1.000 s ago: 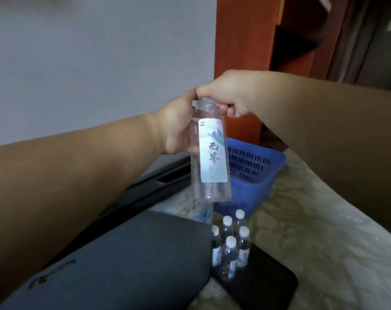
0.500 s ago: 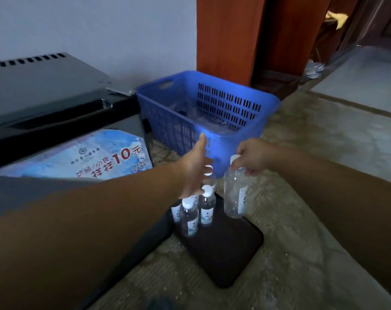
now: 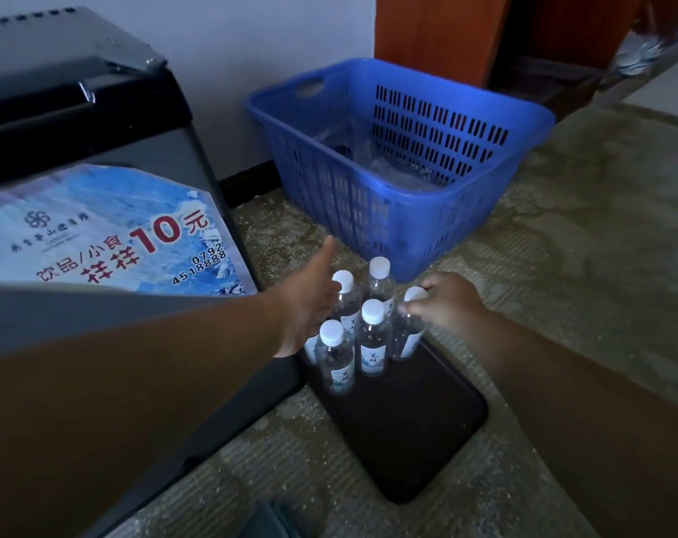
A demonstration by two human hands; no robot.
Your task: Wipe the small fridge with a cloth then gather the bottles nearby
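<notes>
Several small clear water bottles [image 3: 373, 335] with white caps stand grouped on the far end of a dark tray [image 3: 415, 429] on the floor. My right hand [image 3: 448, 302] pinches the neck of the rightmost bottle [image 3: 407, 335], which stands on the tray beside the others. My left hand [image 3: 310, 300] is held flat with straight fingers against the left side of the group. The small black fridge [image 3: 97, 122] stands at the left, its door carrying a blue poster [image 3: 108, 234].
A blue slatted plastic basket [image 3: 372, 215] sits just behind the bottles against the white wall, with crumpled clear plastic inside. A brown wooden cabinet [image 3: 430, 33] rises behind it. Worn carpet [image 3: 582, 227] spreads to the right.
The bottle held up in both hands came down and now stands on the tray with the others. My left hand let go and moved to the group's left side.
</notes>
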